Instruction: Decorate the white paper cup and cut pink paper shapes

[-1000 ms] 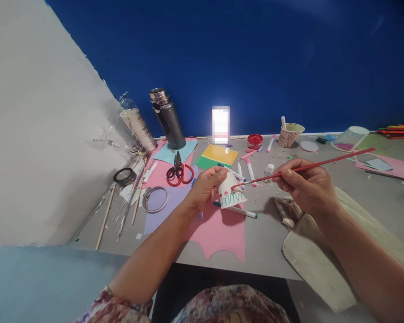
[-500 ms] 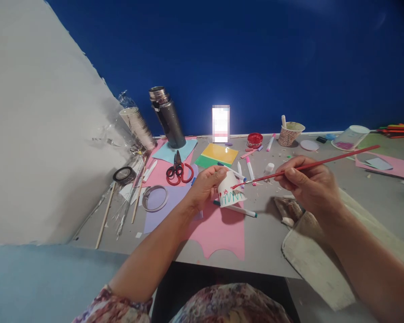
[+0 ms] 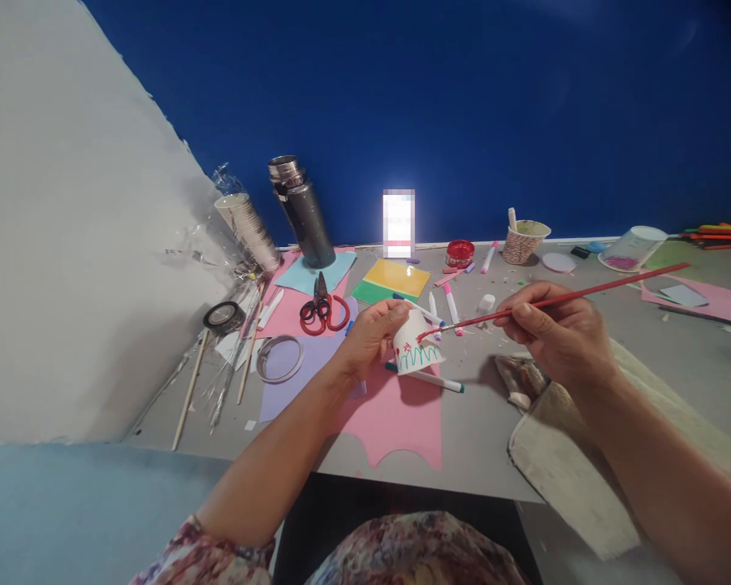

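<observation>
My left hand [image 3: 378, 331] is closed on a white paper cup [image 3: 409, 331], held upside down above the pink paper [image 3: 395, 431]. Green zigzag lines run around the cup near its rim, with red marks above them. In a pinch, my right hand [image 3: 545, 329] holds a red paintbrush [image 3: 603, 291]. Its red-tipped bristles touch the cup's side. Under the cup, a green-capped marker [image 3: 444, 383] lies on the pink paper. A blue-capped marker [image 3: 430, 315] lies just behind the cup.
Red-handled scissors [image 3: 322, 313], tape rolls [image 3: 280, 360] and a dark flask [image 3: 308, 219] stand or lie on the left. Behind are a red paint jar [image 3: 460, 253] and a patterned cup [image 3: 524, 244]. A stained cloth [image 3: 569, 463] hangs over the front edge at right.
The brush tip has shifted slightly left against the cup, and the red mark under it looks larger. Both hands keep their holds.
</observation>
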Tool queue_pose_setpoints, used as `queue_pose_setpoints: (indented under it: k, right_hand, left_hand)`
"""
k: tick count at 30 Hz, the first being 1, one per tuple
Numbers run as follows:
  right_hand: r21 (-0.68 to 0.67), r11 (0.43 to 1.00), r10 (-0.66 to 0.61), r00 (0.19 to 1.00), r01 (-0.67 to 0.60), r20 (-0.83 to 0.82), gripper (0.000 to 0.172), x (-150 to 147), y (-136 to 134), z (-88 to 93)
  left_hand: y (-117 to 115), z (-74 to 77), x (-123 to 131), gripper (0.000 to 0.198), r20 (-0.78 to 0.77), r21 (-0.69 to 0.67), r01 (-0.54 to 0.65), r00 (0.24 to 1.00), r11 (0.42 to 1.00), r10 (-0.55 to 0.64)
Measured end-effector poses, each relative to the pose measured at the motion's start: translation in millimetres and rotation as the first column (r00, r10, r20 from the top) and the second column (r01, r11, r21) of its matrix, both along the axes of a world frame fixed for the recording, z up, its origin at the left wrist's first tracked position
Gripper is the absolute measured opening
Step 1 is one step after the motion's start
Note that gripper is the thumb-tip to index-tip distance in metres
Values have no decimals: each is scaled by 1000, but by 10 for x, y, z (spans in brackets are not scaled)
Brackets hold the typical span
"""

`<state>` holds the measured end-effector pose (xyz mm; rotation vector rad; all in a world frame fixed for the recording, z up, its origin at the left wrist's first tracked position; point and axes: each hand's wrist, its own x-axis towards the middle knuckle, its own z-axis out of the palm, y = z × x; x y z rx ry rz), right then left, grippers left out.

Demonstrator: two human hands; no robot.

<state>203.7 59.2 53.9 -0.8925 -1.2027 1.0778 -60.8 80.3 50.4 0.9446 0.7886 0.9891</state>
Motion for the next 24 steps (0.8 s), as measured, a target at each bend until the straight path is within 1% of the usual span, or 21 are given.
queue_pose_setpoints:
  k: [8, 12, 15, 20, 24]
  right_hand:
    - [-20, 1000, 4, 1000, -3, 17, 28, -11, 2, 5]
    - [-14, 1000, 2, 999, -2, -38, 29, -18, 3, 24]
    - [-7, 1000, 6, 999, -6, -50, 29, -12, 4, 24]
    - [-13, 1000, 12, 1000, -13, -25, 28, -7, 1, 3]
    - [-15, 1000, 10, 1000, -11, -21, 28, -17, -5, 10]
  left_hand:
    - [1, -4, -11, 54, 0, 9, 7, 1000, 1000, -7]
    - [0, -5, -13, 54, -1, 4, 8, 1000, 1000, -8]
    - [3, -5, -13, 53, 9, 2, 11, 1000, 1000, -11]
    - [6, 6, -4, 54, 38, -5, 21, 999, 1000, -21]
    - [8, 4, -4, 55, 24, -10, 5, 1000, 1000, -5]
